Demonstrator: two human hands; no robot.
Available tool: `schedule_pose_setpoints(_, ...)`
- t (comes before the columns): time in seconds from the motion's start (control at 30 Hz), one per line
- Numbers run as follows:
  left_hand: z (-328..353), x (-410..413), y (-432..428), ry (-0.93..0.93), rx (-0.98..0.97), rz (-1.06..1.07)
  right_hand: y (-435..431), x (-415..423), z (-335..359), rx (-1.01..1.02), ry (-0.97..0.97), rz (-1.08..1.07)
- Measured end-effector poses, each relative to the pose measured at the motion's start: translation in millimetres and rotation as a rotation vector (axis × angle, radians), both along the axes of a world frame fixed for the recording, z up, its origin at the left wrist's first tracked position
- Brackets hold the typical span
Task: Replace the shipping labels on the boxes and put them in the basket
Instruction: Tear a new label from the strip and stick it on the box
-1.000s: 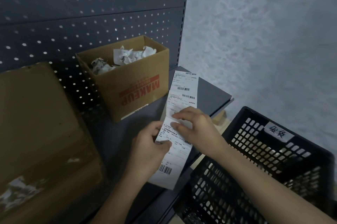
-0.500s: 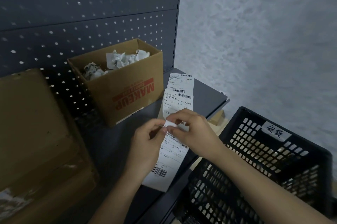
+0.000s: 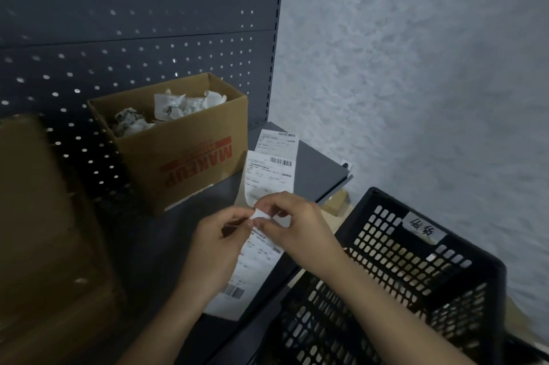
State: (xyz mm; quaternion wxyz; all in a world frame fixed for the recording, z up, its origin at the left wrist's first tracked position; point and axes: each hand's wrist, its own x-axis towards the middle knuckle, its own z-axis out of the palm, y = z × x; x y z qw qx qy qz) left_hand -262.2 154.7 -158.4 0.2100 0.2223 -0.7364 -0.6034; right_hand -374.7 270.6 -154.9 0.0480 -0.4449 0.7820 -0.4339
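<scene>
Bridging left grip (image 3: 214, 249), right grip (image 3: 300, 228): labels (image 3: 271, 174)

shelf: dark grey metal shelf (image 3: 315, 168), flat; front edge runs diagonally from lower left to upper right
back: perforated panel (image 3: 133, 38) in the same grey rises from the rear edge
left: large brown box (image 3: 44, 231) on the shelf, blurred, cut off by the frame edge
rear centre: open carton (image 3: 184, 156) stands at the back panel; MAKEUP in red on its front, upside down; crumpled paper (image 3: 178, 106) inside
gap: carton and large brown box are apart, bare shelf between them
right: label strip (image 3: 273, 174), white with barcodes, runs front to back just right of the carton; far end flat on the shelf, middle bowed up, near end close to the front edge
</scene>
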Motion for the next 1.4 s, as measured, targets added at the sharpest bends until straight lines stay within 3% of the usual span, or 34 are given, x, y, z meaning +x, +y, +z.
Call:
schedule_pose_setpoints(0.2,5,0,4,0.024,0.016,-0.01,2,-2,-1,0.004,0.01,-0.006)
schedule_pose_setpoints(0.47,-7,1,4,0.037,-0.101,-0.025,3,0,3,0.005,-0.048,-0.027)
schedule_pose_setpoints(1.03,0,13,8,0.077,-0.039,-0.056,12,12,7,0.018,0.063,-0.03)
schedule_pose_setpoints(1.2,8,20,6,0.039,-0.205,-0.165,17,11,10,0.003,0.082,-0.015)
schedule_pose_setpoints(1.4,11,16,6,0.04,-0.091,-0.142,27,13,13,0.024,0.118,-0.008)
